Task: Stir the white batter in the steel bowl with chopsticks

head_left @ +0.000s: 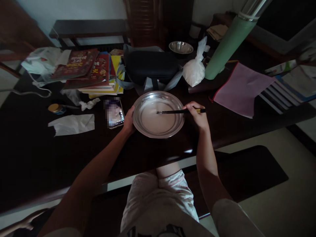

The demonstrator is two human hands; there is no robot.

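Observation:
A shallow metal basin (pixel 140 126) with a whitish liquid in it sits on the dark table (pixel 37 154) in front of me. My left hand (pixel 128 121) grips the basin's left rim. My right hand (pixel 197 115) holds black chopsticks (pixel 172 112) at the basin's right side. Their tips reach to about the middle of the liquid.
A phone (pixel 115 112) lies just left of the basin, with crumpled paper (pixel 72 124) and a small jar (pixel 55 108) further left. Behind are stacked books (pixel 92 70), a black case (pixel 151 65), a white plastic bag (pixel 195 67), a small metal bowl (pixel 181 47), a green cylinder (pixel 228 44) and a pink folder (pixel 240 89).

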